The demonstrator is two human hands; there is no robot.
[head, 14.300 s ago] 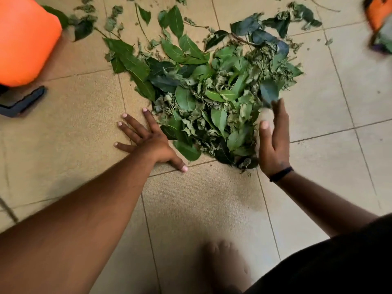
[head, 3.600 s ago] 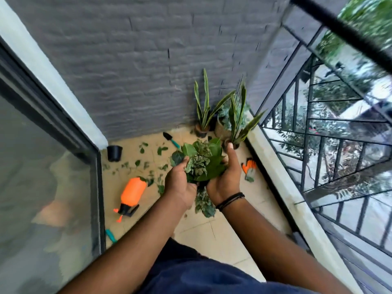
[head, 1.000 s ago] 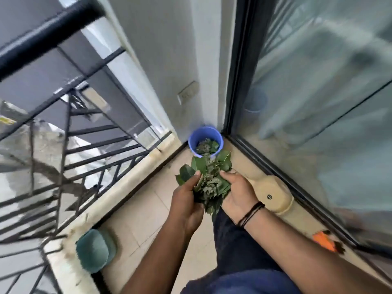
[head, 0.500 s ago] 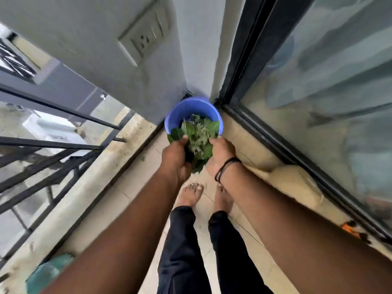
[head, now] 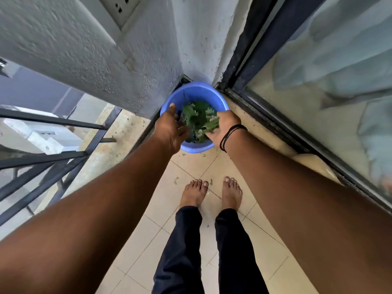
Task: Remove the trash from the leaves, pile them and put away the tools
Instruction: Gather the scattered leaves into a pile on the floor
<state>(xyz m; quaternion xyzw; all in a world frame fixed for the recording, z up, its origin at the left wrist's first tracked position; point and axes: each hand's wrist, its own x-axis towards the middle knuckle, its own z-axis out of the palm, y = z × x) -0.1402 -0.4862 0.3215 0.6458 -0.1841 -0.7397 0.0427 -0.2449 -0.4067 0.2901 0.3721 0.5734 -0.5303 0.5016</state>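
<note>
Filling corner-wedged bucket [head: 196,90]: leaves [head: 198,119].

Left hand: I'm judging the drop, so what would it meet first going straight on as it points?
Probably the leaves in the blue bucket; the left hand points down into it, though depth is unclear.

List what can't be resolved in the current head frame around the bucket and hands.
- Round blue plastic bucket: near rim and depth hidden by both hands and the green leaves, head view.
- Left hand: seen from the back; fingers hidden, grip unclear.
- Right hand: fingers buried in leaves.
- White wall socket: cut off by top edge.
- Small green bits on floor tiles: too small to identify.
</note>
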